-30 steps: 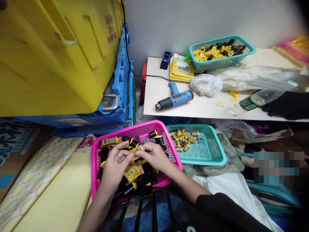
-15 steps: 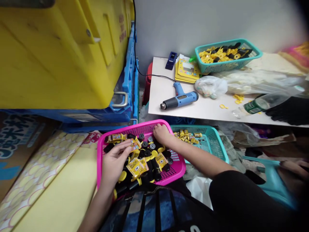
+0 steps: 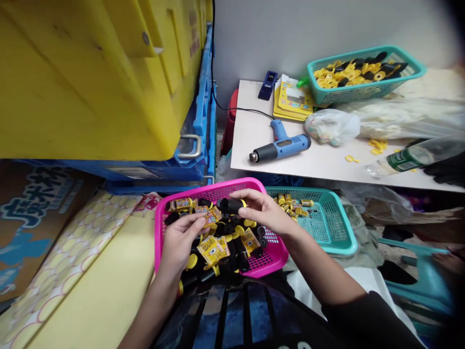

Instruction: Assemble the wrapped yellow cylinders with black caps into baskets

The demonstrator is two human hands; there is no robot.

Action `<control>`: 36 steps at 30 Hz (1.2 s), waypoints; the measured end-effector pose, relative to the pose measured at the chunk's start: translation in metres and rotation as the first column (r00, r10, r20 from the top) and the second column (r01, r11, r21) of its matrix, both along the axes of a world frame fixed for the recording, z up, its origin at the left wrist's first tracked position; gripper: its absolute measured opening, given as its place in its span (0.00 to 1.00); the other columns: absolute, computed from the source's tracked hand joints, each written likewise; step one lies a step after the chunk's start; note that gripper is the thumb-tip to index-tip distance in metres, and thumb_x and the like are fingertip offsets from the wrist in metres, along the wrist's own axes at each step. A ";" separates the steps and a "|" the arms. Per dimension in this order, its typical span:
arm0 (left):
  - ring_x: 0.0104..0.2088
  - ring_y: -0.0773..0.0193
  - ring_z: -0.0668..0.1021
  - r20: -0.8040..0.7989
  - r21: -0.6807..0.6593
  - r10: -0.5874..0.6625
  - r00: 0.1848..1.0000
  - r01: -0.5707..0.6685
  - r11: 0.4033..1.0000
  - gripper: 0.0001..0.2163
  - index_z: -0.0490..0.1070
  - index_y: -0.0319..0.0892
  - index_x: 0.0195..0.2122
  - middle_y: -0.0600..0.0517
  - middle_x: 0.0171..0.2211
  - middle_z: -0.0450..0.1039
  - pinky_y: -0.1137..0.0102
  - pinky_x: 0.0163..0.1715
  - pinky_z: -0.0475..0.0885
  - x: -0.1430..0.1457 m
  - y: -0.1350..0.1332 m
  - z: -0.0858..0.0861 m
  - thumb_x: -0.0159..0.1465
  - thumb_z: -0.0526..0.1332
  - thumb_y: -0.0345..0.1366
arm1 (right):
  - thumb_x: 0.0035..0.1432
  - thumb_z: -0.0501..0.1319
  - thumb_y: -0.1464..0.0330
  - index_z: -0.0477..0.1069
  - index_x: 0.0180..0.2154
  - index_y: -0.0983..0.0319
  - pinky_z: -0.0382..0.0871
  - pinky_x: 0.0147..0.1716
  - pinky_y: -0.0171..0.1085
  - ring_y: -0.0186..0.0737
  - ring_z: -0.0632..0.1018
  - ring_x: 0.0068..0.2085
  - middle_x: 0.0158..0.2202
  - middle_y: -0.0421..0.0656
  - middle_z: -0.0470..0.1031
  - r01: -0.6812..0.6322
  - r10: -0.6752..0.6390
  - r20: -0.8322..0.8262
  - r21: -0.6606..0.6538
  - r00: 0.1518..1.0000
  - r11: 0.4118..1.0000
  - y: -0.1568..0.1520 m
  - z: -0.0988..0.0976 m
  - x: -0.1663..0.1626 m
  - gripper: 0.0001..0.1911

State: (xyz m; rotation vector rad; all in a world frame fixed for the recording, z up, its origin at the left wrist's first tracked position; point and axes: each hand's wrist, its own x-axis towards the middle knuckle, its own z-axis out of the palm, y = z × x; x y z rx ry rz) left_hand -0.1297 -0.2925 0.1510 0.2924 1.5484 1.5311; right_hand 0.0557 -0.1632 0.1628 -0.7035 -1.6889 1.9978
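Observation:
My left hand (image 3: 178,240) pinches a flat yellow printed label (image 3: 211,216) between thumb and fingers, over a pink plastic basket (image 3: 158,252). Just right of it, my right hand (image 3: 271,213) grips a black plastic tube (image 3: 231,206) with a yellow band at its palm end. The tube lies nearly level, its dark end towards the label, and the two look slightly apart. Below both hands, the basket holds more black tubes with yellow ends, loose yellow labels (image 3: 214,249) and small round black parts. Some tubes at the upper left wear labels.
Right of the pink basket stands a teal basket (image 3: 347,232) with small labelled tubes. On the white table (image 3: 250,111) lie a blue heat gun (image 3: 286,147), yellow cards, plastic bags and a basket (image 3: 366,92) of yellow and black parts. Yellow and blue crates (image 3: 109,87) rise at left.
My right hand has come up from the far side of the pink basket and moved towards my left hand, bringing out a black tube. The left hand keeps its label. The view has shifted slightly.

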 end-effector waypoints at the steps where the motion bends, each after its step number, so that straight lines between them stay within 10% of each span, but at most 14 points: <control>1: 0.28 0.64 0.81 -0.007 0.007 -0.005 1.000 0.005 1.000 0.17 0.80 0.39 0.29 0.50 0.29 0.82 0.71 0.31 0.79 0.001 0.000 0.001 0.40 0.78 0.42 | 0.54 0.68 0.60 0.71 0.49 0.62 0.74 0.37 0.31 0.30 0.77 0.36 0.42 0.43 0.75 -0.001 0.001 -0.016 -0.034 1.000 0.999 -0.001 0.001 -0.001 0.22; 19: 0.43 0.55 0.82 -0.303 0.028 -0.231 0.925 0.250 0.968 0.13 0.82 0.45 0.37 0.48 0.41 0.83 0.62 0.49 0.76 0.009 0.001 0.011 0.50 0.74 0.41 | 0.52 0.69 0.66 0.71 0.49 0.62 0.74 0.43 0.34 0.30 0.76 0.40 0.48 0.45 0.72 0.010 -0.010 0.003 0.193 1.000 0.981 -0.006 -0.013 0.001 0.21; 28: 0.42 0.55 0.82 -0.201 -0.002 -0.341 0.919 0.347 0.938 0.17 0.82 0.44 0.38 0.47 0.41 0.83 0.63 0.45 0.77 0.014 0.001 0.016 0.47 0.75 0.39 | 0.49 0.72 0.59 0.68 0.46 0.61 0.72 0.47 0.33 0.32 0.75 0.46 0.48 0.43 0.70 -0.014 -0.037 -0.254 -0.195 0.966 0.981 -0.026 -0.030 -0.012 0.26; 36: 0.45 0.55 0.81 -0.184 0.056 -0.307 0.934 0.322 0.945 0.16 0.82 0.44 0.38 0.47 0.42 0.82 0.63 0.48 0.75 0.024 0.003 0.010 0.47 0.75 0.38 | 0.50 0.71 0.53 0.66 0.46 0.61 0.73 0.30 0.29 0.28 0.75 0.30 0.34 0.36 0.69 -0.193 -0.032 -0.340 -0.608 0.940 0.770 -0.047 -0.035 -0.025 0.29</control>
